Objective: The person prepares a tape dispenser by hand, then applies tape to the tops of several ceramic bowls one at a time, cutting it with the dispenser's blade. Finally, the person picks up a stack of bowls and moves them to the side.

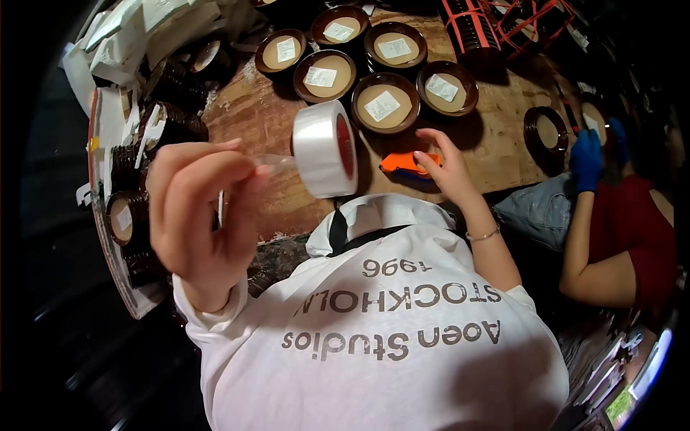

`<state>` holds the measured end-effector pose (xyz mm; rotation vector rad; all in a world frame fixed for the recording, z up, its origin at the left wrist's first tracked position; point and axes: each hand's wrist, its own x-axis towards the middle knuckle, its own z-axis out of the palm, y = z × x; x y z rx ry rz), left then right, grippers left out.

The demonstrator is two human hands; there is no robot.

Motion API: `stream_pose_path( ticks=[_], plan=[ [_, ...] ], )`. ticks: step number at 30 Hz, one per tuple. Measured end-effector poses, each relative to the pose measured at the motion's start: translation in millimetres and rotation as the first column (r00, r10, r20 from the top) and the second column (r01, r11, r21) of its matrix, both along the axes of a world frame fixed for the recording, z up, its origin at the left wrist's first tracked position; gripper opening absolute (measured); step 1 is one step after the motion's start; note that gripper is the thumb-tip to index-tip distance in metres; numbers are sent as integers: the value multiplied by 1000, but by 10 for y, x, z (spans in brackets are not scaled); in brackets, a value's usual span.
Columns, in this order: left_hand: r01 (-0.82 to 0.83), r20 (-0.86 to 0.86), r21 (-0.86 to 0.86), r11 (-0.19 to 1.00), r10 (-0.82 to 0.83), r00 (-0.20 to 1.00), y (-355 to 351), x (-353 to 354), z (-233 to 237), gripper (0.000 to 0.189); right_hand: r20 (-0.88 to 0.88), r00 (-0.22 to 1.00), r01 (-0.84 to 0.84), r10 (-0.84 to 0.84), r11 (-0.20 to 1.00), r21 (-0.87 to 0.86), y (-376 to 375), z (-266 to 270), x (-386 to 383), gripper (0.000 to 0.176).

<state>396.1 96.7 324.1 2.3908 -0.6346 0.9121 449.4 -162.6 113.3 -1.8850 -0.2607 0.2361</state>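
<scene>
A large roll of clear tape (pixel 323 149) stands at the front edge of the wooden table. My left hand (pixel 205 201), raised at its left, pinches the free end of the tape, and a short strip runs from the fingers to the roll. My right hand (pixel 447 169) is right of the roll, palm down, its fingers touching an orange cutter (pixel 410 164) that lies on the table. Behind them stand several brown bowls, the nearest bowl (pixel 386 103) with a white paper label inside.
Stacked dark bowls (pixel 171 126) and white foam sheets (pixel 118 43) line the left side. Bundles tied with red straps (pixel 471 30) stand at the back. At right, a co-worker's blue-gloved hand (pixel 587 159) is near a dark ring-shaped dish (pixel 547 132).
</scene>
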Motion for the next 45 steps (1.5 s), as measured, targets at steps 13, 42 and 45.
stream_pose_path(
  ticks=[13,42,45],
  plan=[
    [-161,-36,86,983,164,986,158,-50,85,17,-48,943,-258,329,636,-727,-119,-1174,-100,47],
    [-49,-56,35,998,51,997,68,172,88,14,28,800,-47,599,16,999,-88,311,-80,55],
    [-3,-51,61,998,6,999,26,206,96,15,-34,770,-121,638,197,973,-107,421,-71,68]
  ],
)
